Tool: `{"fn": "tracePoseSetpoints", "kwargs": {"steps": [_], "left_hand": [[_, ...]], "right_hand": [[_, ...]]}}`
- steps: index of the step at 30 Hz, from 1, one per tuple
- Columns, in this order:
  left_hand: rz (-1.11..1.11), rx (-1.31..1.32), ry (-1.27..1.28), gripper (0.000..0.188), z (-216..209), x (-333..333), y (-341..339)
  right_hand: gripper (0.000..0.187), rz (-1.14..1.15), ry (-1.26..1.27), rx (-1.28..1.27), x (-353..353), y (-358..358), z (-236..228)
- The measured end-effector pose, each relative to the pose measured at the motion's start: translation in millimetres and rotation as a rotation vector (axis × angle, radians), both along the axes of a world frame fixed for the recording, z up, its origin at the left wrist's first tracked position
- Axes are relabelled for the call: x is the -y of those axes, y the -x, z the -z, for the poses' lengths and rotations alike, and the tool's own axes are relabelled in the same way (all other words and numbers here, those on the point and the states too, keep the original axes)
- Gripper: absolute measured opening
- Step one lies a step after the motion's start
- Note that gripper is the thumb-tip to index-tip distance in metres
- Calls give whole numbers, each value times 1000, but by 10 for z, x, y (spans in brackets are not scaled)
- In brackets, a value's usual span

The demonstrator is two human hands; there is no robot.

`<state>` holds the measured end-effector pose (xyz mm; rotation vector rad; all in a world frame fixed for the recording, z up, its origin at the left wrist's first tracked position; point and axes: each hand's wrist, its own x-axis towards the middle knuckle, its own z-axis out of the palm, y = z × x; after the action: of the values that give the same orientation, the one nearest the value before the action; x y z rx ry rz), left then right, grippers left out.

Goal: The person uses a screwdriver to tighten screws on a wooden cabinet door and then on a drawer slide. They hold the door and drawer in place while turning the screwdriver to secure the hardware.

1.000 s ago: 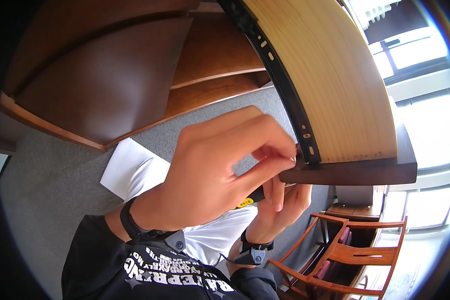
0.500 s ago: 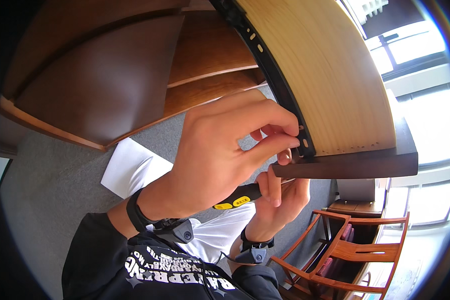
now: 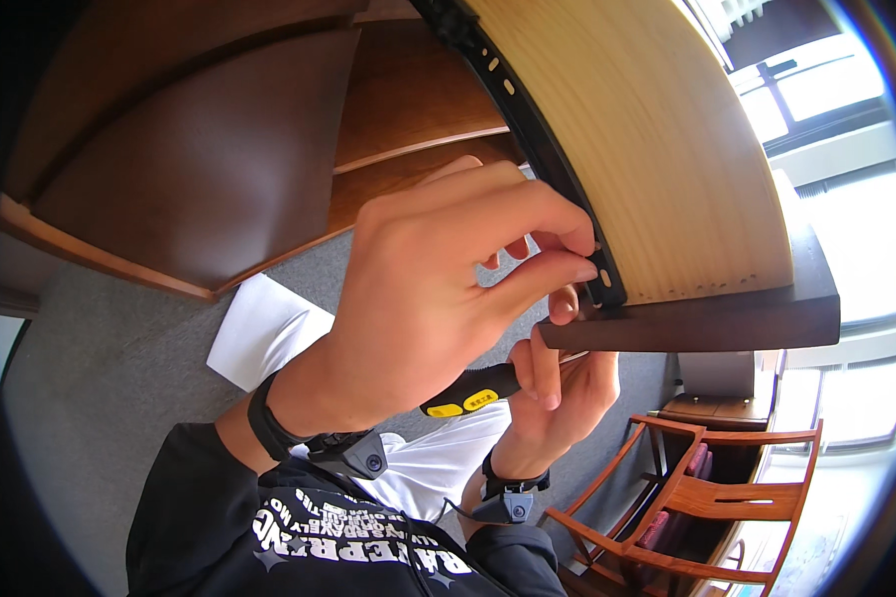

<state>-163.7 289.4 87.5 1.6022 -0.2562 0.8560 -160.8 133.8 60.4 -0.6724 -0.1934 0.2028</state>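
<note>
A light wooden drawer side (image 3: 657,149) carries a black metal slide rail (image 3: 542,144) with slotted holes. My left hand (image 3: 418,284) is closed in a pinch against the rail's lower end, thumb and forefinger together beside a hole. Whatever small thing lies between those fingertips is hidden. Below it, my right hand (image 3: 577,403) grips a screwdriver by its black and yellow handle (image 3: 480,390), held slantwise. Some right fingers reach up around the edge of the dark brown drawer front (image 3: 707,326), close to the left fingertips. The screwdriver's tip is out of sight.
On the left stands a dark brown wooden cabinet (image 3: 199,149) with inner shelves. White paper (image 3: 269,328) lies on the grey carpet (image 3: 100,368). A wooden chair (image 3: 727,493) is at the lower right, with bright windows (image 3: 856,219) beyond.
The view has shifted slightly. My left thumb and forefinger sit a touch higher at the rail's end. The right hand keeps its hold on the screwdriver.
</note>
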Motion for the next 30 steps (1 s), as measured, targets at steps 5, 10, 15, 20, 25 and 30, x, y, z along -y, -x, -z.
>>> {"fn": "tracePoseSetpoints", "kwargs": {"steps": [5,10,15,20,25,30], "left_hand": [[-28,-55,-29,12,-30,14,23],[-80,9,-52,13,-41,52,39],[-110,5,-56,15,-47,60,62],[-142,9,-109,17,-48,50,85],[-129,4,-69,16,-31,46,72],[-183,52,-161,16,-15,32,60]], "right_hand": [[40,-136,75,174,49,-40,56],[37,-60,-1,72,39,-12,58],[37,-64,-50,51,7,-8,47],[36,-83,-58,50,14,-19,70],[36,-78,-46,60,16,-7,72],[35,-86,-74,55,1,-15,60]]}}
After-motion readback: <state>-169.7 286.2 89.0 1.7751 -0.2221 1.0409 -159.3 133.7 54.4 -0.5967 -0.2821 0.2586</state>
